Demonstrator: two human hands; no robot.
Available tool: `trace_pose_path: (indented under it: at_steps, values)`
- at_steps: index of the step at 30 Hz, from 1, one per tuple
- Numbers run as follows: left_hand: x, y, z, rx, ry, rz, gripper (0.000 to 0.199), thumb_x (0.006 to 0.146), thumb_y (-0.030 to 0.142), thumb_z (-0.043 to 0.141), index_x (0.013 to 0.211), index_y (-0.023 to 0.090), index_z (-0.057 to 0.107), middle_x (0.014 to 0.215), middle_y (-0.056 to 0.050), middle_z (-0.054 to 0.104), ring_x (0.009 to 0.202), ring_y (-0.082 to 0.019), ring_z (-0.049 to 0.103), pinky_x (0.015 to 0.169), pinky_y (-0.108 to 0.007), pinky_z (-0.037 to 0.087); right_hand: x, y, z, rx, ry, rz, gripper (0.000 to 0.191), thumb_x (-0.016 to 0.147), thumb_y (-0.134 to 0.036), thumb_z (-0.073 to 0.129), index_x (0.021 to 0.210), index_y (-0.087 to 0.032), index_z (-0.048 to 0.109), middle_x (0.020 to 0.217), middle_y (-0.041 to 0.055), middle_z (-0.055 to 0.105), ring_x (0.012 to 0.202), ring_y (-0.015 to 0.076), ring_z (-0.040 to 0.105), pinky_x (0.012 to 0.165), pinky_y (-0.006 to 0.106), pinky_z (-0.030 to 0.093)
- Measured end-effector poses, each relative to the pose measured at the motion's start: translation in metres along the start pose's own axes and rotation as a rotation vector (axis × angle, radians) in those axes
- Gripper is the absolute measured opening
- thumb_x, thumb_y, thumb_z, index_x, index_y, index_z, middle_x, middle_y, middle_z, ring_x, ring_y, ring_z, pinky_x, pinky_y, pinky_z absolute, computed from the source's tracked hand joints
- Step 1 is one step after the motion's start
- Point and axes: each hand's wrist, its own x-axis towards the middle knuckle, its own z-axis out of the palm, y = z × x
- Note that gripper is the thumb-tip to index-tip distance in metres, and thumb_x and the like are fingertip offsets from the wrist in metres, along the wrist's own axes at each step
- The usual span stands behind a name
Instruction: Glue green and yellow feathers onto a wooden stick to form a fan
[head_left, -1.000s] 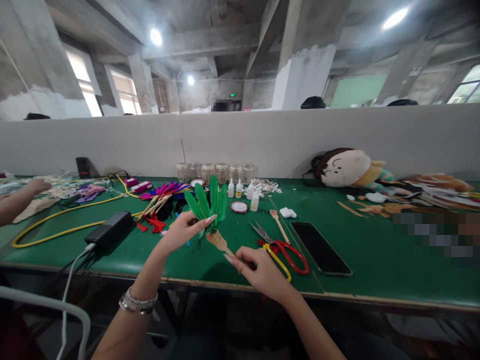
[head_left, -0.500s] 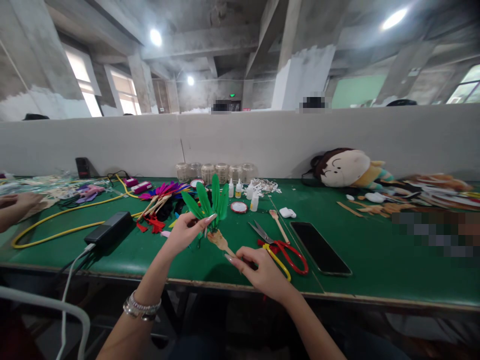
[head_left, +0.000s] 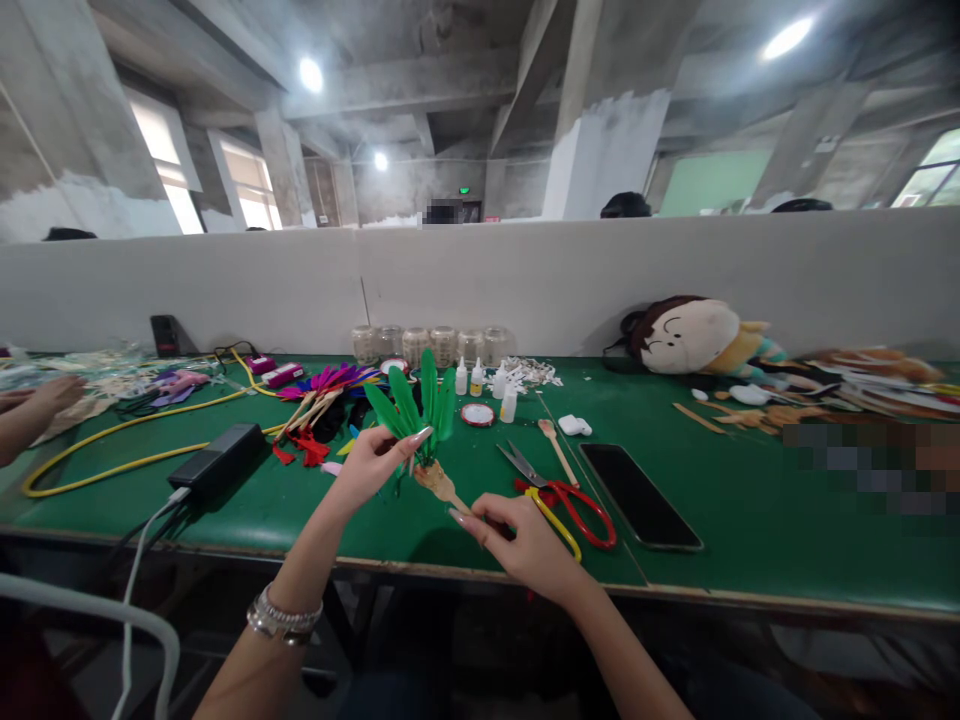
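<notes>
My left hand [head_left: 375, 462] pinches the base of several upright green feathers [head_left: 427, 395] between thumb and fingers. Just below, the feathers meet the wide, brown-stained end of a flat wooden handle [head_left: 436, 482]. The handle's narrow lower end is gripped by my right hand [head_left: 517, 535], thumb against fingers. Beside that hand, to the right, lie scissors [head_left: 559, 490] with red and yellow grips, blades apart. Another wooden handle [head_left: 559, 452] rests behind them. Small white glue bottles [head_left: 478, 378] stand beyond the feathers, near a round red-rimmed lid [head_left: 478, 414].
Right of the scissors lies a black phone [head_left: 641, 497], with a white earbud case [head_left: 575, 425] behind. Left are a black power adapter [head_left: 217, 460], a yellow cable [head_left: 112, 430] and coloured feathers [head_left: 330, 382]. Glass jars [head_left: 442, 345] line the partition. A co-worker's hand [head_left: 56, 395] shows far left.
My hands, the green feathers and the wooden handle look almost unmoved. At the far left, the co-worker's hand has shifted slightly.
</notes>
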Motion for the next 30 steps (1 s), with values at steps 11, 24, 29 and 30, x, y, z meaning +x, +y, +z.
trace_pose_path:
  at_steps: [11, 24, 29, 30]
  values:
    - [-0.0004, 0.0009, 0.0014, -0.007, 0.035, 0.02, 0.037, 0.068, 0.049, 0.059, 0.063, 0.012, 0.06, 0.048, 0.002, 0.047, 0.048, -0.008, 0.041, 0.042, -0.02, 0.031, 0.0001, 0.0006, 0.0009, 0.004, 0.007, -0.005, 0.035, 0.084, -0.039, 0.044, 0.057, -0.017, 0.043, 0.049, -0.0056, 0.031, 0.046, 0.007, 0.029, 0.045, 0.022, 0.021]
    - [0.0013, -0.0029, 0.001, 0.012, 0.034, -0.01, 0.035, 0.067, 0.048, 0.059, 0.059, 0.013, 0.056, 0.046, 0.004, 0.041, 0.045, -0.007, 0.037, 0.042, -0.02, 0.028, 0.0006, 0.0029, 0.0023, 0.009, 0.01, -0.013, 0.035, 0.084, -0.039, 0.045, 0.056, -0.017, 0.043, 0.049, -0.0053, 0.032, 0.046, 0.007, 0.03, 0.045, 0.022, 0.021]
    - [0.003, -0.0055, 0.0003, 0.059, 0.011, -0.017, 0.035, 0.072, 0.047, 0.054, 0.059, 0.014, 0.052, 0.047, 0.005, 0.038, 0.044, -0.006, 0.034, 0.042, -0.02, 0.026, 0.0016, 0.0023, 0.0035, 0.03, 0.03, 0.005, 0.035, 0.083, -0.039, 0.046, 0.056, -0.017, 0.042, 0.047, -0.0058, 0.032, 0.044, 0.0067, 0.029, 0.044, 0.022, 0.021]
    - [0.0035, -0.006, 0.0002, 0.053, 0.003, -0.008, 0.035, 0.073, 0.047, 0.053, 0.06, 0.014, 0.052, 0.048, 0.005, 0.039, 0.045, -0.006, 0.035, 0.042, -0.02, 0.027, 0.0016, 0.0022, 0.0036, 0.033, 0.033, 0.006, 0.034, 0.083, -0.039, 0.046, 0.056, -0.017, 0.042, 0.047, -0.0058, 0.032, 0.044, 0.0067, 0.029, 0.044, 0.022, 0.021]
